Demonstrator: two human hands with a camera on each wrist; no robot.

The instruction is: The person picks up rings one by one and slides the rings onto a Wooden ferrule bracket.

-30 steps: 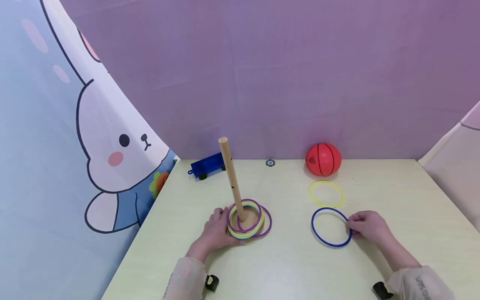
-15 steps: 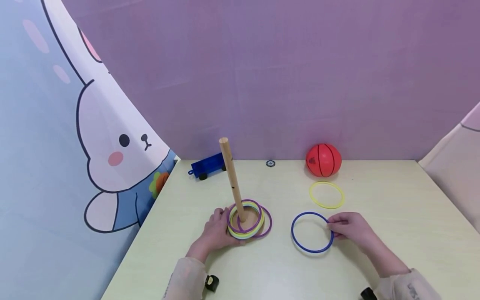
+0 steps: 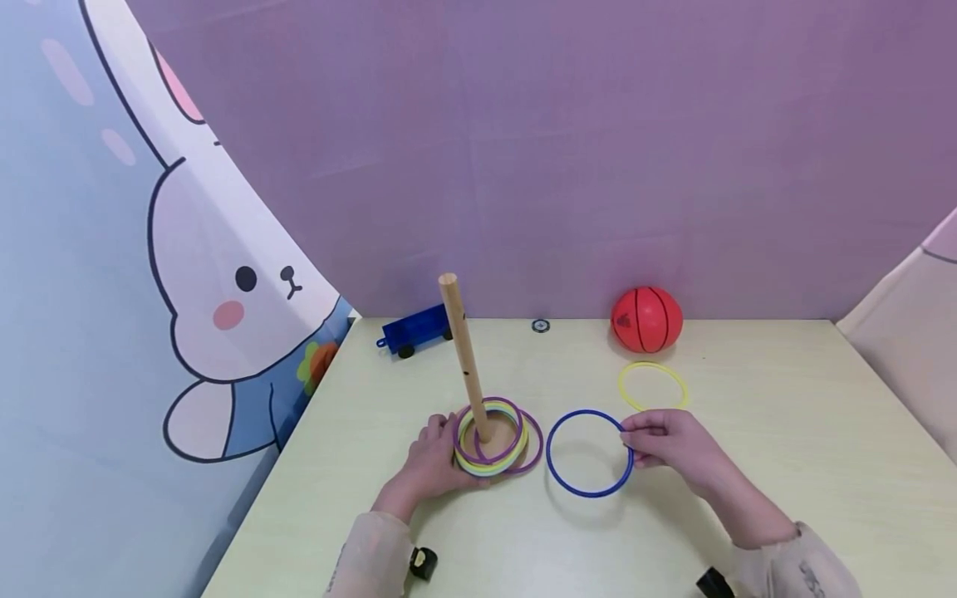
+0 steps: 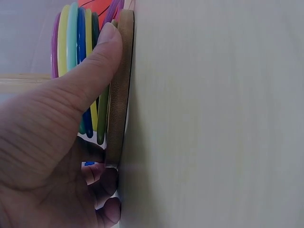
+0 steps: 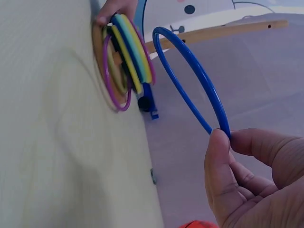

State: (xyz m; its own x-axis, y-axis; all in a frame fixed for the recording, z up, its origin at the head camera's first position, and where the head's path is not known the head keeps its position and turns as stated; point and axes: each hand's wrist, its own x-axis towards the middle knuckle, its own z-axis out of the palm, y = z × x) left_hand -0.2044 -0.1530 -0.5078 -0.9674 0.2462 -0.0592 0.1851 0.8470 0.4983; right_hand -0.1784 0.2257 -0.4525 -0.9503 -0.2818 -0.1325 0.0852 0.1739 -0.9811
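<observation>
My right hand [image 3: 676,444] pinches a blue ring [image 3: 549,455] by its right edge, between thumb and fingers. The ring hangs above the table, its shadow below it, to the right of the ring-toss stand. That stand has an upright wooden peg [image 3: 465,357] and a round wooden base [image 4: 119,95]. My left hand [image 3: 429,463] grips the left side of the base, thumb near the stacked rings. Purple, yellow, teal, blue and green rings [image 5: 128,52] lie stacked around the peg. One purple ring [image 5: 110,88] sits off-centre at the base's right side.
A yellow ring [image 3: 622,386] lies flat beyond my right hand, partly covered by it. At the back of the table [image 3: 807,415] are a red ball [image 3: 646,320], a blue toy wagon [image 3: 414,328] and a small round disc [image 3: 541,325]. A purple cloth [image 3: 568,166] hangs behind.
My right hand has carried the blue ring leftward toward the stand and lifted it off the table. My left hand and the stand have stayed in place.
</observation>
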